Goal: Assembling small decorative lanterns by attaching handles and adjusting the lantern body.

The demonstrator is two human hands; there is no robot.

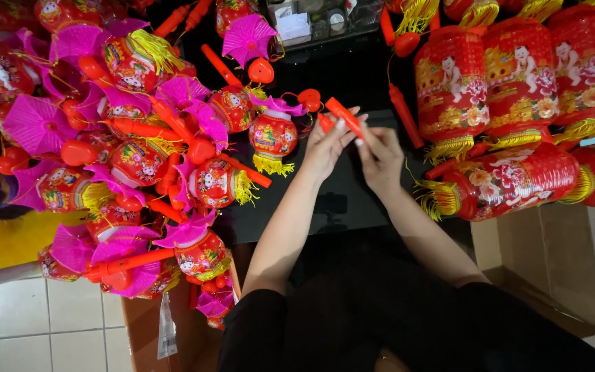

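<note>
Head view: a short orange-red plastic handle stick [344, 117] is held just above frame centre, toward twelve o'clock, over the black table [352, 76]. It is pinched at its lower end by the left hand [325, 148] and steadied from the three o'clock side by the fingertips of the right hand [380, 157]; both grips are closed on it. The stick is judged light, stiff and smooth, somewhat brittle, best taken near its ends. A small red lantern with yellow tassel [273, 138] hangs just beside it at nine o'clock. At seven o'clock, an open cardboard box [147, 331] is filled with small lanterns and pink fans [194, 251]. At four o'clock, another cardboard box [559, 275] is seen beneath large red cylinder lanterns [518, 179]; its contents cannot be told.
</note>
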